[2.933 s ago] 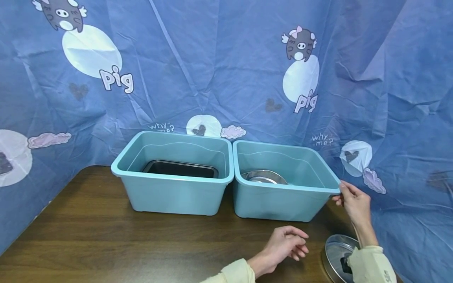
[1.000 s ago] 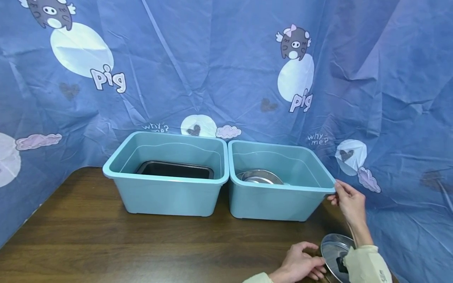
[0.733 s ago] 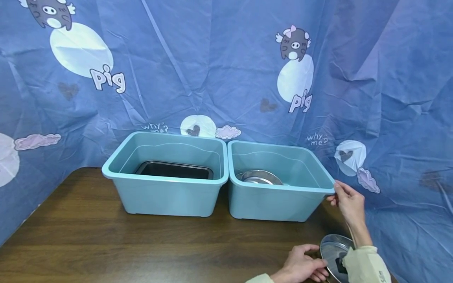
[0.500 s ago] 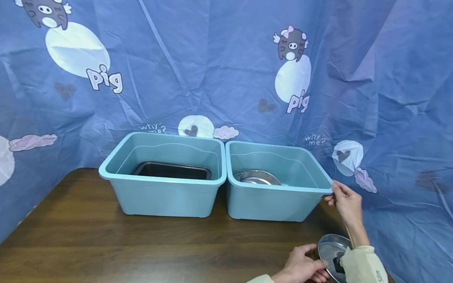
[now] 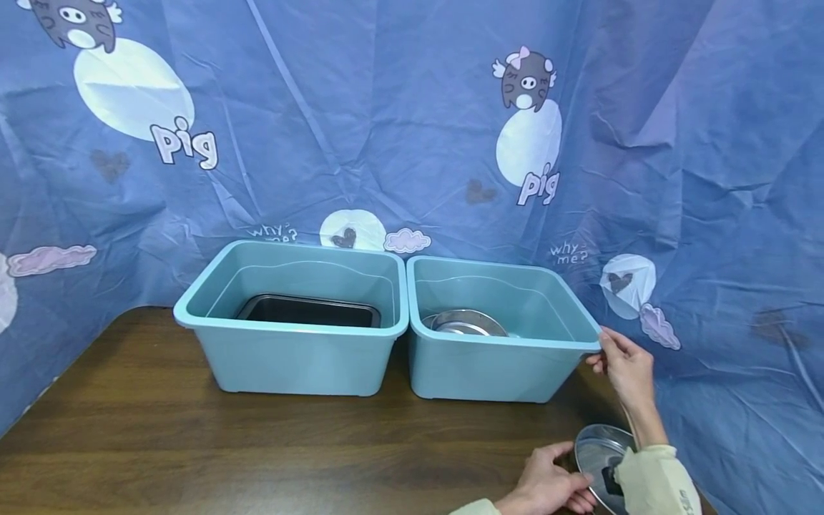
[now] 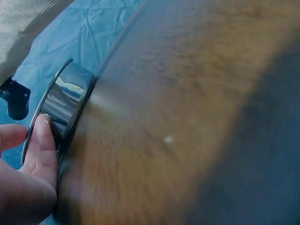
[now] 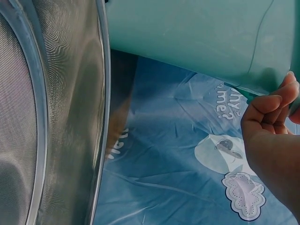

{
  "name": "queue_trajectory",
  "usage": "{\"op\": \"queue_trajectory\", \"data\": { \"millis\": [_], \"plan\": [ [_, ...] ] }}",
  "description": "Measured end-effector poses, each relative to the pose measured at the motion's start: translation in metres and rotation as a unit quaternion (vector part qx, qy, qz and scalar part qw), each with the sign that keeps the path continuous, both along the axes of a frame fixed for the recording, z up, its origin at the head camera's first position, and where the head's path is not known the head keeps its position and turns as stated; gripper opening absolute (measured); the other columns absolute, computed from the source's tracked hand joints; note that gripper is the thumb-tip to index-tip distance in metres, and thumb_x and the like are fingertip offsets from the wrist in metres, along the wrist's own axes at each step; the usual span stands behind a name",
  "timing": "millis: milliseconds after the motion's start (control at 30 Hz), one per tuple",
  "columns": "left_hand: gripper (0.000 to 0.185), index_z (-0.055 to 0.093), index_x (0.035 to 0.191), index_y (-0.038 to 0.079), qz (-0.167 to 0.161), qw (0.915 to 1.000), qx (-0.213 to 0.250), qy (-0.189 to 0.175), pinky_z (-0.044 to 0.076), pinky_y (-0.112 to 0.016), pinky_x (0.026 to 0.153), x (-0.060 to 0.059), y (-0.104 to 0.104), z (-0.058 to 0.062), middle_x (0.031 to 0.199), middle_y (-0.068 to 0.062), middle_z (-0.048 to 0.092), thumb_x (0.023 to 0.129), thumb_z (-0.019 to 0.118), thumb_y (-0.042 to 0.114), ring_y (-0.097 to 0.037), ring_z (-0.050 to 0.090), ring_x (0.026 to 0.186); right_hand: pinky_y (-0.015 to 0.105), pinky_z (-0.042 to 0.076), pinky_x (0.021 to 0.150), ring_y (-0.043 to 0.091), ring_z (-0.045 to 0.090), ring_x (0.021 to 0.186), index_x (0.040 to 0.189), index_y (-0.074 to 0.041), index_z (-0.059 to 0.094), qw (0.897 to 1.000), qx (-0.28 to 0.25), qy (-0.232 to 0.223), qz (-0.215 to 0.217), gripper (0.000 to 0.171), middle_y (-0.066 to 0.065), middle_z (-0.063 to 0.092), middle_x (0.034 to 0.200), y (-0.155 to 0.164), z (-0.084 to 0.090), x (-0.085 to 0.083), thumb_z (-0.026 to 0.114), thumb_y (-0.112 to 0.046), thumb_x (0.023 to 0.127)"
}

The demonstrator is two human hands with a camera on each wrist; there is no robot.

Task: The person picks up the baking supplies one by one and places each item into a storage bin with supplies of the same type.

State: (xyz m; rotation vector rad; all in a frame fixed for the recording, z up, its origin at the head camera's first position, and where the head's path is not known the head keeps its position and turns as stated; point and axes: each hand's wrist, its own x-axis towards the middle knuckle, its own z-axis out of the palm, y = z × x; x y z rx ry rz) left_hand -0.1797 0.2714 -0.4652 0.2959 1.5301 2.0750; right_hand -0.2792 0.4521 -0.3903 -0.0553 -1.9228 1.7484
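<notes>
At the front right of the table lies a round metal sieve [image 5: 594, 458], its fine mesh [image 7: 16, 122] showing in the right wrist view. My left hand [image 5: 546, 484] holds the sieve's near-left rim, with a finger [image 6: 43, 140] against the metal wall in the left wrist view. Farther back, my right hand [image 5: 632, 372] grips the front right rim corner of the right blue-green bin [image 5: 483, 368]. My right sleeve hides part of the sieve. Inside that bin lies a round shiny metal pan [image 5: 468, 322], only partly visible above the rim.
Left of it, nearly touching, stands another blue-green bin [image 5: 290, 361] with a dark rectangular baking pan [image 5: 309, 311] inside. Both bins stand at the back of the wooden table [image 5: 257, 450], before a blue printed cloth [image 5: 386, 129]. A black wrist camera [image 6: 18, 98] hangs over the sieve.
My left hand has moved right and down to the sieve and taken its rim. The right hand has kept its grip on the bin corner. The whole head view has shifted slightly.
</notes>
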Motion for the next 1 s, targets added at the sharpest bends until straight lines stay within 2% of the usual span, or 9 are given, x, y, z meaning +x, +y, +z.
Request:
{"op": "queue_trajectory", "data": {
  "millis": [67,133,300,367,500,633,833,900,1000],
  "plan": [
    [0.047,0.057,0.137,-0.003,0.002,1.0,0.001,0.001,0.056,-0.022,0.052,0.0,0.0,0.0,0.076,-0.025,0.072,0.091,0.07,-0.007,-0.013,0.068,0.057,0.02,0.051,0.047,0.011,0.065,0.053,0.127,0.008,0.068,0.999,-0.02,0.029,0.022,0.03,0.009,0.07,0.068,0.015,-0.016,-0.012,0.063,-0.01,0.104],
    [0.048,0.057,0.137,-0.003,0.002,1.0,0.002,-0.005,0.056,-0.022,0.052,-0.001,0.0,0.0,0.075,-0.024,0.072,0.091,0.07,-0.007,-0.013,0.067,0.056,0.02,0.052,0.047,0.012,0.066,0.054,0.125,0.007,0.069,0.999,-0.005,0.036,0.025,0.03,0.009,0.071,0.07,0.018,-0.019,-0.013,0.065,-0.014,0.103],
    [0.048,0.059,0.137,-0.001,-0.002,0.9998,-0.004,-0.022,0.057,-0.023,0.054,-0.001,0.0,0.001,0.075,-0.021,0.073,0.091,0.07,-0.008,-0.012,0.068,0.058,0.018,0.05,0.047,0.006,0.061,0.051,0.135,0.019,0.054,0.999,0.034,-0.025,-0.032,0.044,0.001,0.068,0.065,-0.015,0.014,0.009,0.057,-0.014,0.106],
    [0.047,0.059,0.137,-0.001,-0.005,0.9997,-0.005,-0.021,0.058,-0.023,0.055,-0.002,0.0,0.001,0.075,-0.021,0.073,0.092,0.069,-0.008,-0.013,0.069,0.059,0.017,0.048,0.047,0.004,0.059,0.05,0.137,0.019,0.052,0.998,0.014,-0.041,-0.04,0.042,-0.002,0.067,0.063,-0.024,0.022,0.014,0.055,-0.01,0.107],
    [0.047,0.059,0.137,-0.002,-0.007,0.9999,-0.005,-0.014,0.058,-0.022,0.055,-0.002,-0.001,0.0,0.074,-0.021,0.073,0.091,0.067,-0.01,-0.014,0.069,0.06,0.017,0.049,0.048,0.003,0.059,0.051,0.135,0.021,0.052,0.998,0.033,-0.039,-0.041,0.043,-0.003,0.067,0.064,-0.025,0.022,0.015,0.055,-0.012,0.107],
    [0.047,0.062,0.135,0.0,-0.005,0.9998,-0.01,-0.014,0.056,-0.021,0.054,0.0,-0.001,0.0,0.071,-0.017,0.072,0.089,0.066,-0.01,-0.011,0.067,0.058,0.017,0.049,0.047,0.004,0.061,0.052,0.13,0.02,0.057,0.999,0.044,0.009,-0.023,0.045,0.0,0.069,0.065,-0.017,0.012,0.011,0.061,-0.016,0.105],
    [0.048,0.069,0.128,0.003,0.023,0.9995,-0.018,0.015,0.05,-0.015,0.049,0.004,-0.001,-0.001,0.063,-0.009,0.069,0.082,0.066,-0.011,-0.005,0.06,0.05,0.016,0.048,0.046,0.004,0.059,0.048,0.136,0.02,0.052,0.998,0.016,-0.044,-0.046,0.042,-0.002,0.067,0.061,-0.028,0.025,0.015,0.056,-0.01,0.107],
    [0.048,0.071,0.125,0.004,0.035,0.9983,-0.025,0.039,0.047,-0.014,0.048,0.006,-0.002,-0.001,0.061,-0.007,0.068,0.08,0.067,-0.01,-0.004,0.057,0.049,0.018,0.048,0.046,0.007,0.061,0.049,0.135,0.015,0.057,0.999,0.008,-0.032,-0.034,0.039,0.002,0.068,0.063,-0.009,0.008,0.002,0.058,-0.011,0.106],
    [0.048,0.073,0.124,0.004,0.047,0.9963,-0.032,0.064,0.045,-0.013,0.049,0.009,-0.002,-0.002,0.059,-0.004,0.067,0.078,0.068,-0.009,-0.002,0.055,0.049,0.021,0.051,0.045,0.013,0.065,0.051,0.13,0.006,0.066,1.0,0.006,0.007,-0.01,0.037,0.009,0.07,0.067,0.04,-0.038,-0.033,0.066,-0.02,0.104]
  ]
}}
